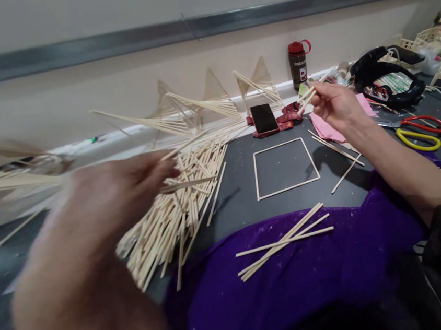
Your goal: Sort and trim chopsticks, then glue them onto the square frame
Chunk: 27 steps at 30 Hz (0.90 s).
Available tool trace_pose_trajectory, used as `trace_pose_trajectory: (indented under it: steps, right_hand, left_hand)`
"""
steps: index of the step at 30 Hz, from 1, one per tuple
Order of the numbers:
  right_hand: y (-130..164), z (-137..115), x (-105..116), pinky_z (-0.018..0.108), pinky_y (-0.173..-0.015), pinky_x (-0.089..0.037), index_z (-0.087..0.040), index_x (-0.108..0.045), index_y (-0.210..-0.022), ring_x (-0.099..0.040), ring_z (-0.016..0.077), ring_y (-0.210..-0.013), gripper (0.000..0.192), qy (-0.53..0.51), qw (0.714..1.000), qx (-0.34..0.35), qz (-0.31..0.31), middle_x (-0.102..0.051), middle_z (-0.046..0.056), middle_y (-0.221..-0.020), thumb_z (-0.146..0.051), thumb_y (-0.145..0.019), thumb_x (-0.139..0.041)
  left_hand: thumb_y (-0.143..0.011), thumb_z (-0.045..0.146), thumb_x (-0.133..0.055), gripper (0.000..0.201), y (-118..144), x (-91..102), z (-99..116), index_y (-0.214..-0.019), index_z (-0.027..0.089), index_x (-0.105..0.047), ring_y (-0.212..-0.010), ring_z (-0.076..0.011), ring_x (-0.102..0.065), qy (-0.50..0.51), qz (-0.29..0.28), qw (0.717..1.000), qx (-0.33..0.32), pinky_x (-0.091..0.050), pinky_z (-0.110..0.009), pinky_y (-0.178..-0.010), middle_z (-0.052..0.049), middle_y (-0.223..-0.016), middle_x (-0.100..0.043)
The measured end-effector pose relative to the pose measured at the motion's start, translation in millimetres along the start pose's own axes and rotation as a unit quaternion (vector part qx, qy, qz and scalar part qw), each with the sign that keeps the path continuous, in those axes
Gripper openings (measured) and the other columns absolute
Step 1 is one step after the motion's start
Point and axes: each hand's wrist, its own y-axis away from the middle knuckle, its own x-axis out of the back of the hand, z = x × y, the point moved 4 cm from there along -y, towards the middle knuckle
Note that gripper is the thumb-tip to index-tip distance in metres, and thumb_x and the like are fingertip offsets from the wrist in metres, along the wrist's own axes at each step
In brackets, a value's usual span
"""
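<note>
My left hand (94,241), large and partly blurred, is closed with thin wooden sticks (193,182) poking out past its fingertips. It hovers over a big loose pile of wooden sticks (154,245). My right hand (334,103) is raised at the right, its thumb and fingers pinching a few short wooden sticks (306,98). Between the hands, a square frame of sticks (288,184) lies flat on the dark table (242,183). Several loose sticks (286,241) cross each other on the purple cloth (220,312) nearest me.
Stick structures (206,106) lean along the wall behind the pile. A phone (264,118) rests on a red lanyard, near a red-lidded bottle (299,65). Pink paper (324,126), loose sticks (334,146), scissors (418,139) and a black headset-like object (388,76) lie at the right.
</note>
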Motion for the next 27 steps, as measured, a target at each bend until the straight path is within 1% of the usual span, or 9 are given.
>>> trace_pose_trajectory:
  steps: [2, 4, 5, 7, 9, 10, 14, 20, 27]
  right_hand:
    - [-1, -6, 8, 0.017, -0.053, -0.050, -0.019, -0.054, -0.073, -0.060, 0.0062, -0.056, 0.022, 0.014, 1.000, 0.000, -0.007, -0.057, -0.004, -0.060, -0.026, -0.092, -0.064]
    - [3, -7, 5, 0.017, -0.049, -0.049, -0.018, -0.055, -0.073, -0.060, 0.0069, -0.055, 0.022, 0.028, 0.999, -0.012, -0.036, -0.059, -0.003, -0.060, -0.026, -0.089, -0.067]
    - [7, -5, 1, 0.017, -0.047, -0.047, -0.018, -0.055, -0.073, -0.060, 0.0070, -0.054, 0.022, 0.032, 0.998, -0.021, -0.052, -0.060, -0.003, -0.061, -0.027, -0.087, -0.069]
    - [15, 0, -9, 0.016, -0.043, -0.045, -0.017, -0.056, -0.073, -0.058, 0.0062, -0.051, 0.022, 0.035, 0.995, -0.038, -0.085, -0.062, -0.002, -0.062, -0.026, -0.083, -0.073]
    - [23, 6, -19, 0.014, -0.041, -0.042, -0.016, -0.058, -0.074, -0.056, 0.0051, -0.048, 0.021, 0.037, 0.991, -0.051, -0.120, -0.063, -0.002, -0.061, -0.025, -0.080, -0.075]
    - [26, 8, -24, 0.014, -0.040, -0.040, -0.015, -0.058, -0.074, -0.055, 0.0048, -0.047, 0.021, 0.043, 0.987, -0.056, -0.141, -0.062, -0.003, -0.060, -0.025, -0.079, -0.076]
    - [41, 15, -39, 0.014, -0.038, -0.037, -0.015, -0.056, -0.066, -0.053, 0.0053, -0.043, 0.019, 0.121, 0.964, -0.058, -0.231, -0.057, -0.004, -0.050, -0.018, -0.079, -0.070]
    - [55, 16, -50, 0.018, -0.042, -0.032, -0.015, -0.055, -0.065, -0.046, 0.0062, -0.038, 0.015, 0.326, 0.900, -0.011, -0.289, -0.049, -0.007, -0.043, -0.009, -0.078, -0.059]
    - [56, 13, -51, 0.022, -0.055, -0.028, -0.012, -0.058, -0.064, -0.048, 0.0063, -0.053, 0.016, 0.452, 0.844, 0.095, -0.271, -0.054, -0.004, -0.055, -0.014, -0.080, -0.062]
  left_hand:
    - [-0.089, 0.051, -0.042, 0.043, -7, 1.5, -23, -0.107, 0.029, -0.074, -0.072, -0.0218, -0.064, -0.143, -0.013, 0.989, 0.027, -0.050, -0.035, -0.072, -0.003, -0.091, -0.077]
    - [-0.084, 0.054, -0.053, 0.055, -13, -4.6, -31, -0.130, 0.026, -0.065, -0.095, -0.0315, -0.068, -0.189, -0.071, 0.978, 0.052, -0.051, -0.047, -0.088, -0.008, -0.114, -0.075]
    - [-0.078, 0.056, -0.063, 0.066, -14, -9.3, -27, -0.134, 0.023, -0.062, -0.111, -0.0389, -0.064, -0.196, -0.096, 0.975, 0.052, -0.048, -0.055, -0.095, -0.012, -0.126, -0.071]
    - [-0.076, 0.048, -0.068, 0.058, -13, -16.4, -3, -0.126, 0.020, -0.069, -0.128, -0.0445, -0.053, -0.158, -0.066, 0.985, 0.014, -0.041, -0.061, -0.103, -0.014, -0.140, -0.061]
    - [-0.082, 0.041, -0.060, 0.041, -6, -23.9, 30, -0.115, 0.019, -0.074, -0.112, -0.0341, -0.065, 0.027, -0.004, 1.000, -0.012, -0.050, -0.049, -0.096, -0.013, -0.124, -0.071]
    - [-0.081, 0.040, -0.061, 0.038, -1, -30.8, 46, -0.109, 0.018, -0.076, -0.095, -0.0293, -0.071, 0.164, -0.006, 0.986, -0.014, -0.055, -0.041, -0.081, -0.012, -0.108, -0.076]
    - [-0.066, 0.038, -0.075, 0.039, 13, -65.8, 99, -0.097, 0.014, -0.077, -0.056, -0.0159, -0.063, 0.483, -0.100, 0.870, -0.013, -0.044, -0.025, -0.045, -0.008, -0.080, -0.074]
    - [-0.056, 0.038, -0.084, 0.034, 14, -101.1, 118, -0.079, 0.015, -0.076, -0.050, -0.0094, -0.054, 0.638, -0.135, 0.758, 0.013, -0.037, -0.019, -0.040, -0.002, -0.065, -0.067]
    - [-0.050, 0.033, -0.086, 0.030, 15, -112.0, 109, -0.071, 0.015, -0.075, -0.057, -0.0088, -0.056, 0.674, -0.098, 0.727, 0.085, -0.036, -0.015, -0.043, -0.001, -0.062, -0.065]
